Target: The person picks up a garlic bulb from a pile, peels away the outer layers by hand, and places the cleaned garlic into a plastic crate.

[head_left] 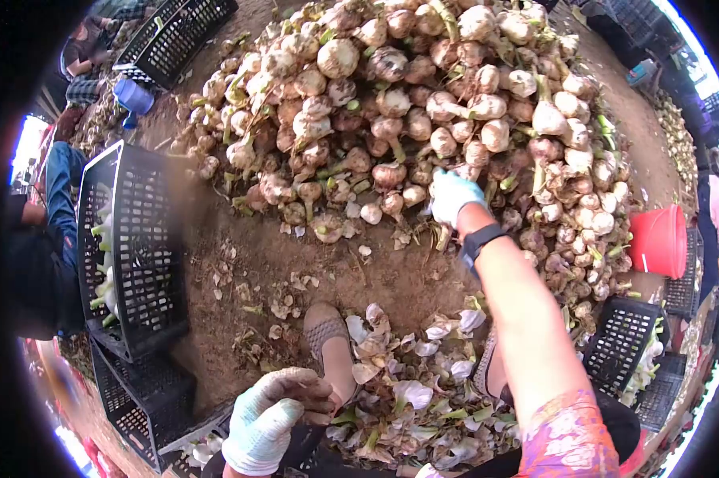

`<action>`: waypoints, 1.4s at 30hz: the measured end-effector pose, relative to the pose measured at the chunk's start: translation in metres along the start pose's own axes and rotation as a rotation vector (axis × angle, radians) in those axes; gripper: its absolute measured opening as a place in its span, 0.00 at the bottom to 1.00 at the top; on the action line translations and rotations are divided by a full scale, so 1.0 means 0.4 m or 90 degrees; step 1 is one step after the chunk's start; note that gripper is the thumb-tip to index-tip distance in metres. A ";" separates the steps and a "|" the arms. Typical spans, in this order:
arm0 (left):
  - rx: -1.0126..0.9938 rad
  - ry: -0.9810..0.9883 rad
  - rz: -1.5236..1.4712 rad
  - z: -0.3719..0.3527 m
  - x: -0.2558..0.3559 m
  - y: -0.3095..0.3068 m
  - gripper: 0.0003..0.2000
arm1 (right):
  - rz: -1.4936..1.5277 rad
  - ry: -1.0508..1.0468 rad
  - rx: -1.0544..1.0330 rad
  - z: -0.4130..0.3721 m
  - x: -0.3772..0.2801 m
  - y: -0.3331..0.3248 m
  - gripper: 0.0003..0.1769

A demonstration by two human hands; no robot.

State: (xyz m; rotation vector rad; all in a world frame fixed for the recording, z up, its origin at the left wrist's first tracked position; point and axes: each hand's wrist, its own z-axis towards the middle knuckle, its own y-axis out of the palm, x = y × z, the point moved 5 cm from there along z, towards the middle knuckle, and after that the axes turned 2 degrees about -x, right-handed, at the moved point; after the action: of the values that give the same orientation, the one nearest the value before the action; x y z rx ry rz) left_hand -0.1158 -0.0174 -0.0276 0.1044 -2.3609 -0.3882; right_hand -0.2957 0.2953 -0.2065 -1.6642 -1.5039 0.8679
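My right hand [453, 195], in a pale glove with a dark band on the wrist, reaches to the near edge of a large heap of garlic bulbs [387, 131]. Its fingertips are among the bulbs, and what they hold, if anything, is hidden. Low in the view, above my left foot's side, is my left hand [273, 418] in a soiled pale glove. Its fingers curl toward the thumb, and nothing shows clearly between them. Loose peeled skins [411, 394] lie on the ground between my feet.
Black crates [148, 247] stand at the left, one holding trimmed garlic. At the right are a red bucket [660, 241] and another black crate [621, 344] beside garlic. A blue container [133, 95] is at upper left. Other people sit at both sides.
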 end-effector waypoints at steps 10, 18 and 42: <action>-0.064 0.033 0.242 -0.006 -0.029 0.021 0.18 | 0.407 0.121 0.086 -0.269 -0.019 0.175 0.16; -0.058 0.438 0.646 -0.049 -0.048 0.138 0.40 | 0.762 -0.303 0.288 -0.702 -0.283 0.114 0.17; -0.403 0.452 0.655 -0.173 -0.109 0.216 0.40 | 0.575 -0.218 0.382 -1.011 -0.245 -0.040 0.16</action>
State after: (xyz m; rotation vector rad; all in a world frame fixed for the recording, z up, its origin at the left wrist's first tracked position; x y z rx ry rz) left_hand -0.0337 0.0556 0.0177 -1.0421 -1.2612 -0.4454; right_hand 0.0328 0.1695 0.0165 -1.7349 -0.4864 1.9295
